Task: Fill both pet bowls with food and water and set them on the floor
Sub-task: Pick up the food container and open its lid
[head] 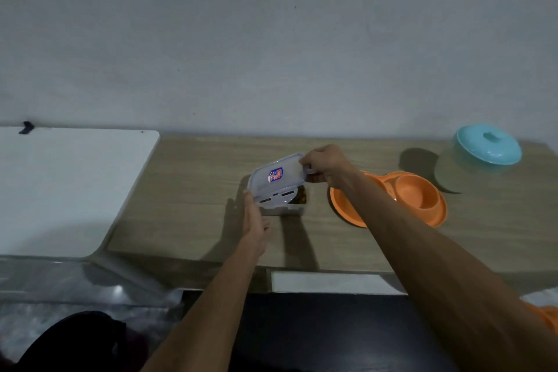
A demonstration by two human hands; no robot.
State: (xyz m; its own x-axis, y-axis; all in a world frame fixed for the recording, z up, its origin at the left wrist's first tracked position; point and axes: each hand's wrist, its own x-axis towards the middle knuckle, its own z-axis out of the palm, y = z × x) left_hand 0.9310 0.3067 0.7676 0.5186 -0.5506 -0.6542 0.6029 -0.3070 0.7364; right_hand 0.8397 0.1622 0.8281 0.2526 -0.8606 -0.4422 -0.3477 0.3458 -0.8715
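an orange double pet bowl [416,193] is seen on the wooden counter [193,190], right of centre — two round wells joined in one moulded piece. the far well looks empty; the near well is mostly hidden behind the right forearm, so its contents cannot be told. just left of the bowl a clear food box [290,205] is set on the counter, with dark brown food visible through an open corner. its lid [277,178] — translucent, rectangular, with a small red and blue label — is held tilted above the box, the far edge raised and the near edge low over the rim; whether it touches the rim cannot be told.

the lid's right end is pinched by the right hand [326,164], fingers closed on its corner. the left hand [253,220] is placed at the lid's near left corner, fingers curled against its edge, though how firmly it is gripped cannot be told.

a tub with a teal lid [483,151] is stood at the counter's far right, well apart from the box. a white board [60,187] is laid at the left.
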